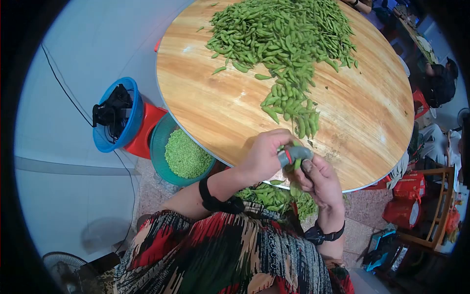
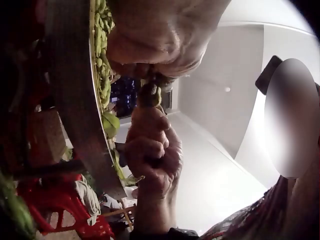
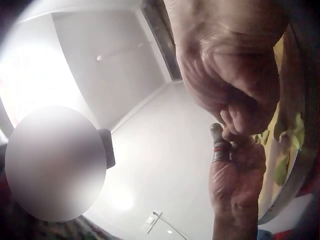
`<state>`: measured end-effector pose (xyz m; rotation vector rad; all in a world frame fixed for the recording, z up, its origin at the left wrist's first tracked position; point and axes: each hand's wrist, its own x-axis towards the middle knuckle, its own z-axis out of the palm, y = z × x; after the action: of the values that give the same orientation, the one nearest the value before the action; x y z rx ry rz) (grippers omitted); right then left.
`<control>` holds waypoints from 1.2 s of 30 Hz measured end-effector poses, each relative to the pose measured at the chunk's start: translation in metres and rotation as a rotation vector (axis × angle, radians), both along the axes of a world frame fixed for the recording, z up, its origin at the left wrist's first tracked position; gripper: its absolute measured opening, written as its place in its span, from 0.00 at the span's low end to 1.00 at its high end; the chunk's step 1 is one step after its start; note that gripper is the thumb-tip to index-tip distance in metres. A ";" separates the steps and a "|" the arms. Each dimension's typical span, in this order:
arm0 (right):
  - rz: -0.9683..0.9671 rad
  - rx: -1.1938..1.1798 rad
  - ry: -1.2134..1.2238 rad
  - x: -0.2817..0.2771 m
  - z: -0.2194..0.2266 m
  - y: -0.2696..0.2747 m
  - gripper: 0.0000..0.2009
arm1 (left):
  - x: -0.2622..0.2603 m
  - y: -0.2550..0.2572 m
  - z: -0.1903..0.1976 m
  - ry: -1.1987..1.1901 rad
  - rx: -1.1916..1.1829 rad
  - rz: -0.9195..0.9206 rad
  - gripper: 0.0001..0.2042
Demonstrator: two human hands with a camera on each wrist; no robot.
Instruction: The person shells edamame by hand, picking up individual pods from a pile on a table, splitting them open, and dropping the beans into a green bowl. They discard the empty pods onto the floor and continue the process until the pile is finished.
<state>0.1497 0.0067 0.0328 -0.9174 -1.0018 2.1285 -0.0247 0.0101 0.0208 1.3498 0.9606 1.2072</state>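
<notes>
Both hands meet over the near edge of the round wooden table [image 1: 205, 98]. My left hand [image 1: 259, 158] wears a grey thumb cover [image 1: 299, 154] with a red band and pinches a green soybean pod [image 1: 297, 164]. Facing it, my right hand [image 1: 324, 180] grips at the same pod with bent thumb and fingers; the fingers hide part of the pod. In the right wrist view the covered thumb [image 3: 218, 142] points up against the other hand's fingertips. A big heap of soybean pods [image 1: 279, 34] lies on the table, trailing toward the hands.
A teal basket [image 1: 155, 142] of shelled green beans [image 1: 186, 154] stands left under the table's edge. Behind it, a blue basket [image 1: 100, 139] with black items sits on a red stool [image 1: 147, 130]. More pods [image 1: 267, 196] lie below the table edge. Red bags [image 1: 404, 210] stand at right.
</notes>
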 end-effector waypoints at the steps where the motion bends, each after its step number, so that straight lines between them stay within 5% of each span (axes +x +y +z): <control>1: 0.000 0.001 0.004 0.002 0.000 0.000 0.09 | 0.001 0.000 0.005 0.108 0.082 -0.014 0.07; 3: 0.012 0.023 0.034 0.005 0.000 -0.002 0.09 | 0.002 0.003 0.005 0.217 0.162 -0.027 0.06; 6: -0.043 -0.104 0.059 0.006 0.006 -0.005 0.10 | 0.003 0.011 -0.005 -0.067 0.017 -0.220 0.08; 8: -0.035 -0.112 0.094 0.007 0.004 -0.002 0.10 | 0.004 0.015 -0.008 -0.563 -0.336 -0.416 0.09; 12: -0.124 -0.061 0.034 0.006 0.006 0.005 0.08 | 0.004 0.022 -0.008 -0.596 -0.421 -0.434 0.11; 13: -0.124 -0.054 0.033 0.004 0.006 0.007 0.08 | 0.009 0.019 -0.001 -0.476 -0.438 -0.296 0.10; 16: -0.197 0.835 -0.663 -0.001 -0.013 0.014 0.09 | 0.020 0.019 0.003 -0.224 -0.314 -0.072 0.08; 20: -0.189 0.807 -0.731 0.001 -0.008 0.022 0.08 | 0.019 0.022 -0.007 -0.115 -0.165 0.065 0.13; 22: -0.190 0.387 -0.495 0.000 -0.001 0.025 0.08 | 0.016 0.023 -0.017 -0.101 -0.127 0.107 0.15; 25: -0.230 0.159 -0.158 -0.006 -0.006 0.026 0.08 | 0.014 0.022 -0.017 -0.356 -0.295 0.056 0.17; 28: -0.318 0.233 -0.286 -0.023 -0.003 0.018 0.09 | 0.014 0.017 -0.010 -0.466 -0.438 0.099 0.16; 30: -0.227 0.642 -0.623 -0.021 -0.016 0.016 0.08 | 0.010 0.016 -0.014 0.218 0.147 0.226 0.15; 32: -0.203 0.795 -0.709 -0.018 -0.016 0.019 0.08 | 0.005 0.014 -0.013 0.313 0.200 0.223 0.15; 34: -0.460 0.637 -0.477 -0.018 -0.012 0.029 0.06 | 0.001 0.013 -0.002 0.389 0.280 0.164 0.16; 36: -0.400 0.488 -0.369 -0.017 -0.011 0.032 0.05 | 0.002 0.006 0.003 0.393 0.236 0.150 0.16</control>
<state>0.1325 0.0383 0.0220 -1.1595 -1.3121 1.3279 -0.0231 0.0163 0.0235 1.7721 1.2409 1.2191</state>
